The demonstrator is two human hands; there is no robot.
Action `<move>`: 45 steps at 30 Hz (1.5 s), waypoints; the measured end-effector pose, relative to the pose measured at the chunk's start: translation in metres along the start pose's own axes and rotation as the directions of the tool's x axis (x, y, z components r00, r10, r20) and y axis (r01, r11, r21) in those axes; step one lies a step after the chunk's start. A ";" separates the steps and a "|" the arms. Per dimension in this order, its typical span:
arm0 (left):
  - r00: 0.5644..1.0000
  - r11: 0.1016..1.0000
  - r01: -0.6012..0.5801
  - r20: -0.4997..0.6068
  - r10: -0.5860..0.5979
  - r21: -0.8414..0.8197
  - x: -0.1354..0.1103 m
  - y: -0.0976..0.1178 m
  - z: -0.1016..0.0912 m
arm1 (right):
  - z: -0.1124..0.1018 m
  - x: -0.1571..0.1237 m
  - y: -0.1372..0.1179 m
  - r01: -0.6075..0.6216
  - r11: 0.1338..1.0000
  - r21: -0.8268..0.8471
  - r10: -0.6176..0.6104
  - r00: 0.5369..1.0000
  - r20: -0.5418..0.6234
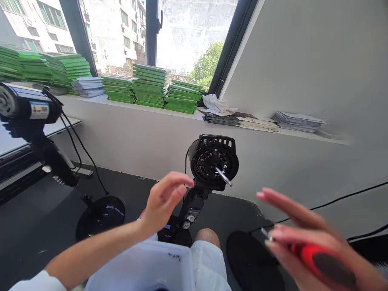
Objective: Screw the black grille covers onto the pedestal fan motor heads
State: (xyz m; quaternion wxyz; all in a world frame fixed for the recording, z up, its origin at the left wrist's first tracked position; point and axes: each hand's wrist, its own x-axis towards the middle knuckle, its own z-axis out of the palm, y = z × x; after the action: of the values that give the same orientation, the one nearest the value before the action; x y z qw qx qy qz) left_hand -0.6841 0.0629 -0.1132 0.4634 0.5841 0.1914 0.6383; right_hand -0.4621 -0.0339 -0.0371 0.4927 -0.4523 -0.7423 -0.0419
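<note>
A black fan motor head [215,163] with a slotted round front plate stands before me, its bare metal shaft [223,176] pointing out toward me. Just left of it, my left hand [166,200] hovers with thumb and index finger apart, touching nothing. My right hand [306,238], blurred by motion, grips a red and black screwdriver [321,258] at the lower right. Its metal tip [266,234] points left, away from the motor. Whether a screw sits on that tip, I cannot make out.
A white plastic bin [136,266] with a few small screws [174,256] rests at my lap. Another fan stand [39,117] is on the left, and a round black base [253,258] lies at right. Green stacks [150,87] line the sill. A cable [342,199] crosses the right side.
</note>
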 end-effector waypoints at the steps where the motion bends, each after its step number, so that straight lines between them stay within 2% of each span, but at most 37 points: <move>1: 0.993 0.994 -0.104 -0.057 0.105 0.033 0.021 -0.001 0.000 | 0.002 0.019 0.005 -0.041 0.999 -0.024 0.040 0.998 -0.058; 2: 0.981 0.982 -0.179 -0.066 0.184 0.064 0.041 -0.004 0.001 | 0.008 0.038 0.011 -0.095 0.995 -0.003 0.094 0.991 -0.097; 4: 0.966 0.957 -0.257 0.005 0.259 0.138 0.079 -0.014 0.005 | 0.024 0.069 0.029 -0.024 0.999 0.045 0.026 0.999 -0.037; 7: 0.949 0.963 -0.235 0.248 0.197 0.134 0.119 -0.032 0.009 | 0.045 0.097 0.056 0.076 0.997 0.004 -0.076 0.995 0.060; 9: 0.924 0.977 -0.192 0.353 0.149 0.089 0.130 -0.041 0.011 | 0.051 0.103 0.069 0.127 0.991 -0.037 -0.123 0.988 0.097; 11: 0.921 0.984 -0.165 0.368 0.131 0.062 0.132 -0.046 0.014 | 0.052 0.104 0.075 0.157 0.986 -0.064 -0.149 0.982 0.114; 13: 0.932 0.985 -0.163 0.338 0.133 0.060 0.129 -0.047 0.017 | 0.050 0.104 0.078 0.169 0.982 -0.082 -0.158 0.979 0.127; 16: 0.943 0.980 -0.170 0.305 0.131 0.105 0.126 -0.043 0.020 | 0.049 0.105 0.078 0.177 0.979 -0.099 -0.161 0.975 0.154; 19: 0.938 0.969 -0.186 0.321 0.126 0.163 0.128 -0.039 0.019 | 0.049 0.110 0.078 0.163 0.981 -0.107 -0.141 0.973 0.182; 26: 0.917 0.937 -0.231 0.380 0.120 0.263 0.132 -0.031 0.017 | 0.046 0.119 0.077 0.131 0.991 -0.018 -0.121 0.957 0.265; 35: 0.926 0.918 -0.240 0.357 0.120 0.315 0.131 -0.030 0.020 | 0.042 0.124 0.077 0.094 0.996 -0.008 -0.086 0.940 0.330; 41: 0.924 0.915 -0.253 0.358 0.133 0.313 0.128 -0.030 0.021 | 0.042 0.124 0.079 0.052 0.999 0.009 -0.052 0.944 0.325; 45: 0.919 0.913 -0.266 0.368 0.143 0.310 0.127 -0.030 0.020 | 0.042 0.118 0.080 0.092 0.995 0.035 -0.098 0.945 0.311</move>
State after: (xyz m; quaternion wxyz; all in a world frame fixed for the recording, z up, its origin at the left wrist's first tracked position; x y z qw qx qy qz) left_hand -0.6401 0.1748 -0.0595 0.3061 0.7753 0.1577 0.5294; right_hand -0.4468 0.1088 0.0017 0.3709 -0.4118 -0.8323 0.0140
